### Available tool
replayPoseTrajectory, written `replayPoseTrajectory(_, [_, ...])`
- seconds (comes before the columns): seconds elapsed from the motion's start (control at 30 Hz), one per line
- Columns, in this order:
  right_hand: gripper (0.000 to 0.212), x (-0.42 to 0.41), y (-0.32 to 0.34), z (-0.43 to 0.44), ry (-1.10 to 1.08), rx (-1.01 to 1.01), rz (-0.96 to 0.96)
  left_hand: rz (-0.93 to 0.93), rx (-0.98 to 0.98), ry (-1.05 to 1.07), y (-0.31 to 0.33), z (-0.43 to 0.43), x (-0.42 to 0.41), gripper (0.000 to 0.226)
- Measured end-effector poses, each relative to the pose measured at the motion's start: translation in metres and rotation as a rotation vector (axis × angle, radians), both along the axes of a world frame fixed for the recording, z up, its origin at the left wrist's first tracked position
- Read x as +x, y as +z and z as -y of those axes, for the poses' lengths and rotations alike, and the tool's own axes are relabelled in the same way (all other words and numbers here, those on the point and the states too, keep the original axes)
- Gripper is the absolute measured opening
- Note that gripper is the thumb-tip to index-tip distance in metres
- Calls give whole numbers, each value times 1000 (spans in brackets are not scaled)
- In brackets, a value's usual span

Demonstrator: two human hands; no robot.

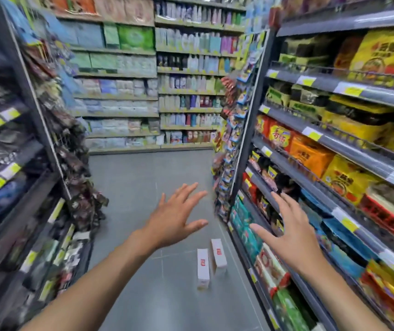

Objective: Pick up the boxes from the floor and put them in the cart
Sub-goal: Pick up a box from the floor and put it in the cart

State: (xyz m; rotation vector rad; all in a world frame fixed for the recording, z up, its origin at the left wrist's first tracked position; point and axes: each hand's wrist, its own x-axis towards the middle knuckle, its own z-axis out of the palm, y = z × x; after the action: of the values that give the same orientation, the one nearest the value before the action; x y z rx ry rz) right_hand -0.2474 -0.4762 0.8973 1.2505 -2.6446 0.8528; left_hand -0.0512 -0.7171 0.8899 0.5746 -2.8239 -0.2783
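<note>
On the grey floor [143, 177], near its right edge where the snack shelf [274, 278] begins, two slim white boxes with red marks lie side by side, nearly touching: the left box [203, 266] and the right box [219, 254]. Neither is lifted, so the task looks barely begun; no cart shows. Left hand [175, 217] and right hand [289, 231] hover above, fingers spread, holding nothing.

Both hands [174, 218] [291, 235] empty, spread above two boxes [211, 262] on floor [167, 295].
</note>
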Motion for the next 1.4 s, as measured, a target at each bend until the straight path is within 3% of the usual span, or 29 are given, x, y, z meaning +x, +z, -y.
replayPoseTrajectory(0.43, [102,-123,1,173,213,-77,-18,8,-13,188,10,126,-75,77])
replayPoseTrajectory(0.83, [105,-185,-17,292,276,-29,22,18,45,247,-15,227,-121,75])
replayPoseTrajectory(1.1, [101,-234,-57,393,203,12,67,60,100,189,-63,349,-183,75])
replayPoseTrajectory(1.4, [101,-289,-137,486,-65,101,189,252,169,-59,-152,487,-299,89])
